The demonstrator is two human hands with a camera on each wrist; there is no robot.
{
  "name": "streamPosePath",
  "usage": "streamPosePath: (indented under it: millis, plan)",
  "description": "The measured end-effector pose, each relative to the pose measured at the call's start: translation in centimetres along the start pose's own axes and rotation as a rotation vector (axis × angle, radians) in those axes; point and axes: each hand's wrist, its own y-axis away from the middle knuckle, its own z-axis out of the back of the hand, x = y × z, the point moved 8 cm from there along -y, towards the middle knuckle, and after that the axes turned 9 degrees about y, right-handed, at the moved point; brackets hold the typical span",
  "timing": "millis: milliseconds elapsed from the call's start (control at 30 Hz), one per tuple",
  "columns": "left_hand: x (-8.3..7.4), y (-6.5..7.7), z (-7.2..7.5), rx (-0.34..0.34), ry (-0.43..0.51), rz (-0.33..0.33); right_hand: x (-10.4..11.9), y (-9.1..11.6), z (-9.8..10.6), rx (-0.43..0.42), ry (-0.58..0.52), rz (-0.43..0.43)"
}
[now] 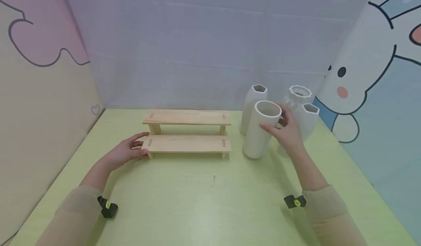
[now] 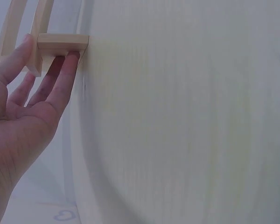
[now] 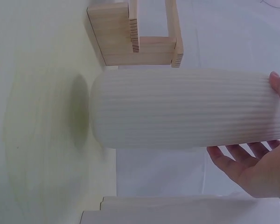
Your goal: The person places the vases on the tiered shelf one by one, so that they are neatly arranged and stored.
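Observation:
My right hand grips a white ribbed cylindrical vase near its round rim, thumb on one side and fingers on the other. In the right wrist view the vase hangs just off the table, its shadow beside the base. A two-tier light wooden display stand is left of the vase. At the stand's left end, my left hand holds the lower step. The left wrist view has the thumb against the plank's edge and the other fingers at the leg.
Behind the held vase stands a tall white vase with an angular mouth. On the right are a white vase with a ruffled rim and another angular-mouthed one, close to my right hand. A pale green table meets walls at the back and sides.

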Motion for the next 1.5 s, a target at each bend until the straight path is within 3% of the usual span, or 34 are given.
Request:
streamPosePath:
  millis: [533, 900, 1500]
  plan:
    - [-0.5, 0.0, -0.1, -0.004, -0.006, -0.008, 3.6, -0.6, 0.5, 0.042, 0.027, -0.006]
    - [-0.5, 0.2, -0.1, -0.01, -0.023, -0.019, 6.9, -1.6, 0.2, 0.06, -0.007, 0.046]
    - [-0.8, 0.1, -0.5, -0.009, -0.035, -0.029, 11.8, -2.5, -2.9, 0.154, -0.128, 0.13]
